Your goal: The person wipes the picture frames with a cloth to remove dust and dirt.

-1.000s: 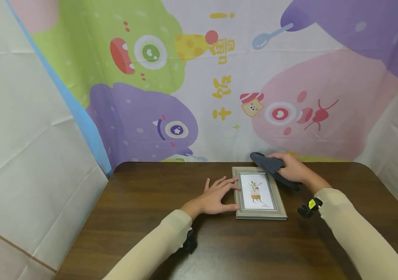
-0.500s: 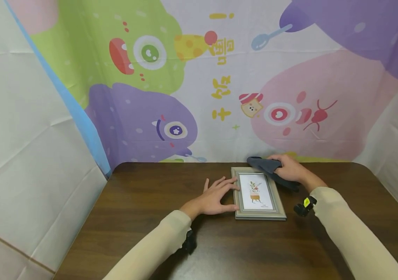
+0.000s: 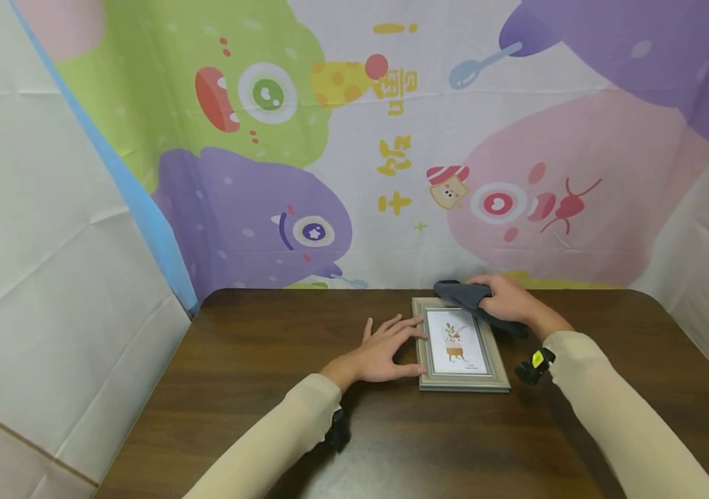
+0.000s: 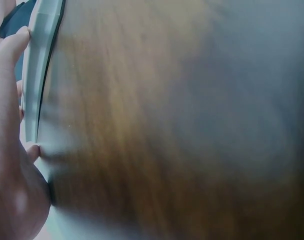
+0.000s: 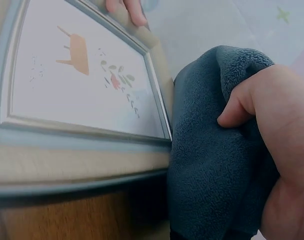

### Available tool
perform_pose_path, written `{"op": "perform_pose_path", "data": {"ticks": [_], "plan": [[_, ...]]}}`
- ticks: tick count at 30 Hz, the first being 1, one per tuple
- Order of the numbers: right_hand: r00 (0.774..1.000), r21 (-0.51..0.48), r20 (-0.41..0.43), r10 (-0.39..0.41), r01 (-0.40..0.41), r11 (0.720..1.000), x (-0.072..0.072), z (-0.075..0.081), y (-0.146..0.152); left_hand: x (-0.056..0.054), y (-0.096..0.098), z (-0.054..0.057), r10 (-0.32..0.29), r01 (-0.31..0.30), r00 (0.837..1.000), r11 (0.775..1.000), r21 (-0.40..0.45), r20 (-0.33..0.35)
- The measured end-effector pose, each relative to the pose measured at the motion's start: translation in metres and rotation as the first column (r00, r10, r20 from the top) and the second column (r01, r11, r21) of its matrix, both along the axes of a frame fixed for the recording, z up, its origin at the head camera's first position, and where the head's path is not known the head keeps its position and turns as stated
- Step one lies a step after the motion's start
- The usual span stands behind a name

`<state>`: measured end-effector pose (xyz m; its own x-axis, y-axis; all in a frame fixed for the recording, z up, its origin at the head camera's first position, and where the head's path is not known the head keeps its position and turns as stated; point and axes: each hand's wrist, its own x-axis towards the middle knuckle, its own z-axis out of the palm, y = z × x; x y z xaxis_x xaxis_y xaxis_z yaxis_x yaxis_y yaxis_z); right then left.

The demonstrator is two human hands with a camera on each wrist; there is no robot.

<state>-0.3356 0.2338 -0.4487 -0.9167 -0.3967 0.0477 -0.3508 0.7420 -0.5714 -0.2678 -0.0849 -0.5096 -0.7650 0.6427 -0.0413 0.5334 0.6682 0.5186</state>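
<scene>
A picture frame (image 3: 454, 382) with a pale wooden border lies face up on the brown table, a plant-in-pot print inside it. My left hand (image 3: 382, 352) rests along its left side, fingers spread and fingertips on the border. In the left wrist view the thumb and fingertips touch the frame's edge (image 4: 40, 65). My right hand (image 3: 506, 299) grips a dark blue-grey towel (image 3: 463, 294) over the frame's far right corner. The right wrist view has the thumb pressed into the fuzzy towel (image 5: 207, 145), which lies against the frame's border (image 5: 81, 162).
The brown wooden table (image 3: 254, 430) ends at the back against a cartoon-printed curtain (image 3: 391, 256). Pale cloth panels (image 3: 48, 277) hang at both sides. A black wrist camera (image 3: 535, 367) sits at the right sleeve.
My right hand has slid a little to the left with the towel, along the frame's far edge. The left hand and the frame have stayed in place.
</scene>
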Motion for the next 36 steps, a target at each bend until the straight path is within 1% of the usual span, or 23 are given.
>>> {"op": "perform_pose_path", "data": {"ticks": [4,8,15,20,30,36], "plan": [[1.0,0.004,0.016,-0.002,0.002,1.0,-0.002,0.001,-0.005,0.0,0.0,0.0,0.001,-0.001,1.0,1.0,-0.001,0.0],[1.0,-0.004,0.013,0.006,-0.006,1.0,-0.006,-0.002,-0.01,0.0,-0.001,0.0,0.002,-0.002,1.0,1.0,-0.007,0.005],[0.996,-0.046,-0.028,0.082,-0.084,0.995,-0.012,-0.01,-0.022,0.001,-0.001,0.0,0.007,-0.007,1.0,1.0,-0.006,0.01],[0.991,-0.041,-0.036,0.125,-0.127,0.991,-0.014,-0.011,-0.033,0.0,-0.002,0.0,0.007,-0.007,1.0,1.0,-0.012,0.013],[0.983,-0.055,0.012,0.182,-0.181,0.982,-0.017,-0.009,-0.061,-0.002,0.0,0.001,-0.002,0.002,1.0,1.0,-0.02,0.0],[0.983,-0.067,0.035,0.18,-0.177,0.982,-0.017,-0.007,-0.068,-0.001,0.0,0.0,0.0,0.0,1.0,1.0,-0.026,0.01]]}}
